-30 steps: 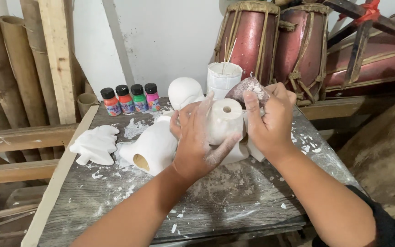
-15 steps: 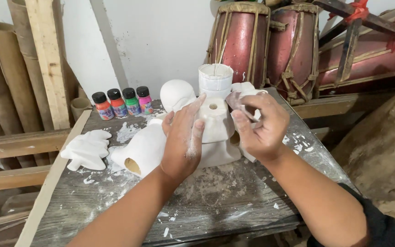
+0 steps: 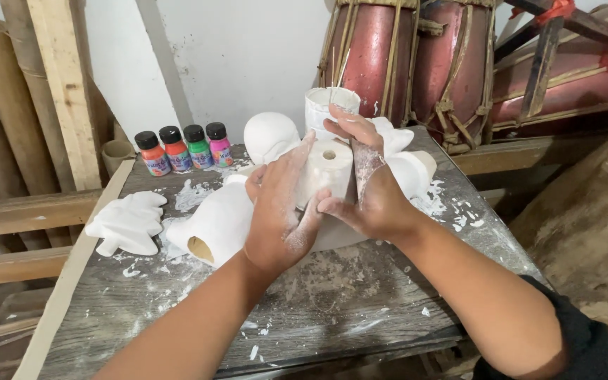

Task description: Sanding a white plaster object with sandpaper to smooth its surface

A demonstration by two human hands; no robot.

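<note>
Dusty grey planks of a workbench (image 3: 177,309) carry a white plaster cylinder (image 3: 326,172) at mid-bench, clasped between the left hand (image 3: 281,207) and right hand (image 3: 364,179), fingers pressed flat. Paint bottles (image 3: 181,149) are lined up behind, drums (image 3: 416,67) beyond.

Four labelled paint bottles (image 3: 182,148), table's rear-left

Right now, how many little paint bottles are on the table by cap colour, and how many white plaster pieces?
Orange paint bottle: 1
Red paint bottle: 1
Green paint bottle: 1
Pink paint bottle: 1
White plaster pieces: 5 that can be told apart, namely flat figure, hollow piece, round head, cylinder between both hands, piece behind the right hand
Total: 9
</note>
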